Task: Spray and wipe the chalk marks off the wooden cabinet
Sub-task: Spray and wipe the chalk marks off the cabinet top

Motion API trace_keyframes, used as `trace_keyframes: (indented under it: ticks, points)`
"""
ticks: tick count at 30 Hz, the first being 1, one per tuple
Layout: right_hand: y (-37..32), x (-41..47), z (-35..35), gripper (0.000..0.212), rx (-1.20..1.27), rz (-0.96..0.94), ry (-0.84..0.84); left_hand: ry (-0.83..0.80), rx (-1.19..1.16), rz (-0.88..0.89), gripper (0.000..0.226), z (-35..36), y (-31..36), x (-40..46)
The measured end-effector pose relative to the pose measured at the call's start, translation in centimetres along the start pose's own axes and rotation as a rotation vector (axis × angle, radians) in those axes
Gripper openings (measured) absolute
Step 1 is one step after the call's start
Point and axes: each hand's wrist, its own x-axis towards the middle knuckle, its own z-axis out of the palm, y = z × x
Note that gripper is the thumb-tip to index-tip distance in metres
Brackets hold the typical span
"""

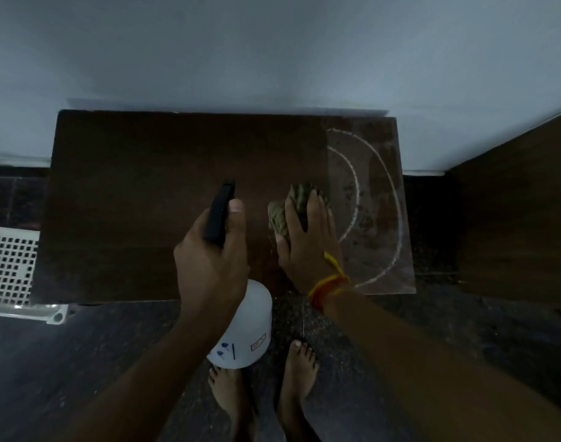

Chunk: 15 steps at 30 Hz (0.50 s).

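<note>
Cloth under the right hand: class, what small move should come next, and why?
Probably slide the cloth rightward across the chalk marks. The right hand presses it flat on the cabinet just left of the two white arcs, which remain on a wet-looking patch, while the left hand holds the spray bottle.

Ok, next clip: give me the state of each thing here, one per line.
Left hand: grips the spray bottle's black head.
Spray bottle: held up, off the cabinet.
Right hand: flat, pressing the cloth.
Cloth: crumpled, on the cabinet top.
Chalk marks: two arcs unwiped at the right end.
Cabinet: left part clean.
</note>
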Motion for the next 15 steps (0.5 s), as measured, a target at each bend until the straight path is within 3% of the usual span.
trace_keyframes:
  ticks: [3, 7, 11, 15]
  points:
    - [-0.2, -3.5, 0.3, 0.060, -0.021, -0.022, -0.026, -0.003, -0.001, 0.000, 0.024, 0.0, 0.1, -0.3]
    - [0.3, -1.3, 0.2, 0.060, -0.010, -0.055, -0.012, -0.019, -0.007, 0.010, 0.023, 0.2, -0.2, -0.8]
    - [0.0, 0.4, 0.2, 0.062, 0.014, 0.005, 0.016, -0.036, -0.009, 0.017, 0.029, 0.2, -0.8, -1.6]
    - [-1.3, -3.3, 0.4, 0.062, 0.025, 0.036, 0.012, -0.047, 0.002, 0.006, 0.033, 0.0, -0.9, -2.4]
